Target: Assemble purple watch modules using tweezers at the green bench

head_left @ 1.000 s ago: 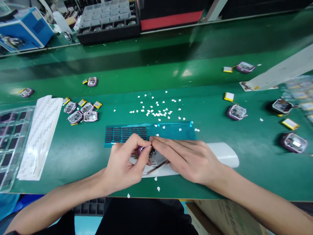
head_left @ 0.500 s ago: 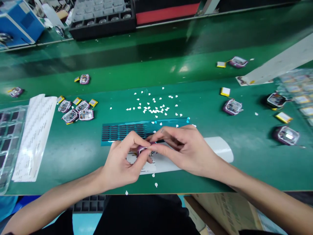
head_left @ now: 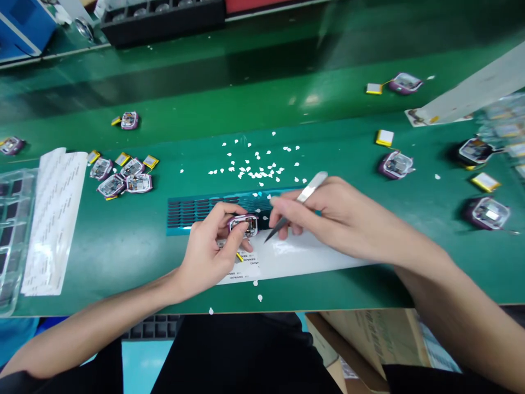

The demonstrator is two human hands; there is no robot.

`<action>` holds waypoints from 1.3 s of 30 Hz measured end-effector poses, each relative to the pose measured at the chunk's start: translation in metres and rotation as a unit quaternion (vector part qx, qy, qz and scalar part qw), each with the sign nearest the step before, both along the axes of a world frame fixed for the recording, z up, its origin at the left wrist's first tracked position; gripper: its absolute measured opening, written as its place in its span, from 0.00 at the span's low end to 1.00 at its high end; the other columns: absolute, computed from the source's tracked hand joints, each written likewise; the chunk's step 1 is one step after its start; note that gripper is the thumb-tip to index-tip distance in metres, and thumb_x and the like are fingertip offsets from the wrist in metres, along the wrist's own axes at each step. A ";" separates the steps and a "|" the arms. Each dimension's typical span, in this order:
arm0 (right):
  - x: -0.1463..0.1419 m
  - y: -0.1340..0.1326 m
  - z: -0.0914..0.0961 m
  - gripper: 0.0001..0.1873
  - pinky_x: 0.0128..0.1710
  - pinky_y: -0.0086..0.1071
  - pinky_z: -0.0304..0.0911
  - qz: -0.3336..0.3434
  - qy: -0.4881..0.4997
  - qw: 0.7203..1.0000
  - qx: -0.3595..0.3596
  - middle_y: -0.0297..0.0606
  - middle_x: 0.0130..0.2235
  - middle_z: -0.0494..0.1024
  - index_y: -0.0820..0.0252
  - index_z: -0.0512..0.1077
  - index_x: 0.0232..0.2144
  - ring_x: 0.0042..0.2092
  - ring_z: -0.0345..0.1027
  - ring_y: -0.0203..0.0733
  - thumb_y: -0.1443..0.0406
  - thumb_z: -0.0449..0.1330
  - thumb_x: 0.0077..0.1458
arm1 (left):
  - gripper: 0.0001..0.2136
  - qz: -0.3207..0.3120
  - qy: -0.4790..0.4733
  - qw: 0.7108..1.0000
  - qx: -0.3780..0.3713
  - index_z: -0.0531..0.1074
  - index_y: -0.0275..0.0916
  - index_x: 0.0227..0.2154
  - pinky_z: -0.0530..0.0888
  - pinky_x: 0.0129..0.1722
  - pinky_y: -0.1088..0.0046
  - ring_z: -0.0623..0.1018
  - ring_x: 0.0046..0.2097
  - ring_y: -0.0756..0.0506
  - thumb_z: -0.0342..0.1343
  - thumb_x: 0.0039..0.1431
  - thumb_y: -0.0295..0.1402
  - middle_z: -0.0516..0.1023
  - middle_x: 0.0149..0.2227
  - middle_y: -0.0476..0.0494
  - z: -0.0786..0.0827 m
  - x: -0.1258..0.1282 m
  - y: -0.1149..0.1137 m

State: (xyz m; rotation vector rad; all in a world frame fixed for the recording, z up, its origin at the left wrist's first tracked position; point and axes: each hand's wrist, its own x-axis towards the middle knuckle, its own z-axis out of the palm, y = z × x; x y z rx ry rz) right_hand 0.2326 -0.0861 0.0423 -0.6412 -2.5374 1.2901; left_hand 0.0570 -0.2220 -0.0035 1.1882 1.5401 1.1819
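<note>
My left hand (head_left: 211, 249) pinches a small purple device casing (head_left: 243, 225) with its circuit board showing, just above a white paper sheet (head_left: 303, 257). A yellow part (head_left: 239, 256) hangs below it. My right hand (head_left: 328, 216) holds metal tweezers (head_left: 296, 207) whose dark tip points down to the left, a short gap from the casing. Behind both hands lies a teal strip (head_left: 192, 210) carrying rows of small black pads. White paper bits (head_left: 256, 167) are scattered beyond it.
A cluster of purple casings with yellow batteries (head_left: 121, 175) lies at the left, more casings (head_left: 396, 164) at the right. A white liner sheet (head_left: 49, 219) and a clear tray (head_left: 10, 235) sit far left. A black parts tray (head_left: 159, 13) stands at the back.
My right hand has lifted off the casing and now holds the tweezers up, tip near the casing. The casing in my left hand is turned board-up. The view has tilted downward.
</note>
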 end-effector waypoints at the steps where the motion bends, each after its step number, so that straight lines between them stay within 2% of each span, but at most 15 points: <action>1: -0.001 0.001 -0.001 0.28 0.32 0.31 0.69 0.027 -0.013 0.999 -0.040 0.34 0.29 0.83 0.57 0.78 0.23 0.30 0.77 0.36 0.53 0.53 0.71 | 0.04 0.000 0.003 1.000 0.000 0.68 0.40 0.43 0.77 0.25 0.78 0.84 0.26 0.48 0.55 0.68 0.32 0.81 0.27 0.51 0.001 0.000 0.000; 3: -0.003 0.002 -0.006 0.25 0.31 0.29 0.71 0.049 -0.033 0.991 -0.118 0.35 0.31 0.85 0.57 0.80 0.24 0.31 0.79 0.37 0.52 0.57 0.69 | 0.04 -0.001 0.009 1.000 -0.001 0.68 0.40 0.43 0.77 0.25 0.78 0.84 0.27 0.49 0.55 0.69 0.32 0.81 0.29 0.50 0.002 0.000 -0.001; 6: -0.006 0.002 -0.014 0.21 0.31 0.28 0.75 0.044 -0.048 0.967 -0.248 0.36 0.31 0.85 0.58 0.81 0.29 0.31 0.81 0.38 0.51 0.60 0.65 | 0.05 -0.003 0.017 1.000 -0.003 0.68 0.40 0.44 0.78 0.26 0.79 0.85 0.29 0.48 0.55 0.69 0.33 0.82 0.31 0.49 0.002 0.000 -0.001; 10: -0.006 0.005 -0.019 0.17 0.36 0.31 0.79 0.037 -0.064 0.941 -0.329 0.39 0.32 0.86 0.60 0.82 0.34 0.34 0.83 0.40 0.52 0.64 0.62 | 0.05 0.000 0.029 1.000 -0.002 0.68 0.39 0.45 0.77 0.26 0.80 0.86 0.30 0.48 0.55 0.69 0.32 0.82 0.31 0.49 0.001 0.002 -0.003; 18: -0.009 0.010 -0.029 0.21 0.36 0.30 0.81 0.083 -0.065 0.925 -0.364 0.41 0.33 0.86 0.62 0.81 0.34 0.35 0.83 0.42 0.50 0.63 0.63 | 0.04 0.002 0.035 0.999 -0.003 0.66 0.41 0.45 0.78 0.28 0.79 0.85 0.29 0.49 0.54 0.69 0.31 0.81 0.33 0.50 0.001 0.002 -0.005; 26: -0.010 0.009 -0.029 0.22 0.34 0.29 0.80 0.077 -0.062 0.921 -0.377 0.42 0.32 0.86 0.63 0.81 0.34 0.29 0.81 0.38 0.49 0.62 0.64 | 0.05 0.002 0.032 0.999 0.000 0.65 0.41 0.44 0.79 0.27 0.79 0.85 0.29 0.49 0.54 0.69 0.31 0.81 0.34 0.49 0.000 0.002 -0.005; 32: -0.010 0.012 -0.027 0.21 0.35 0.30 0.79 0.078 -0.047 0.914 -0.395 0.41 0.32 0.86 0.61 0.80 0.33 0.30 0.81 0.38 0.49 0.63 0.63 | 0.05 0.003 0.019 1.000 0.004 0.64 0.41 0.43 0.78 0.25 0.79 0.85 0.29 0.49 0.54 0.69 0.31 0.80 0.32 0.51 0.001 0.003 -0.004; 39: -0.012 0.013 -0.026 0.23 0.34 0.30 0.79 0.068 -0.034 0.922 -0.380 0.42 0.32 0.86 0.62 0.80 0.32 0.30 0.81 0.38 0.48 0.63 0.63 | 0.07 0.015 -0.005 1.000 0.001 0.62 0.42 0.41 0.77 0.24 0.79 0.84 0.27 0.49 0.56 0.67 0.32 0.79 0.31 0.52 0.000 0.003 -0.003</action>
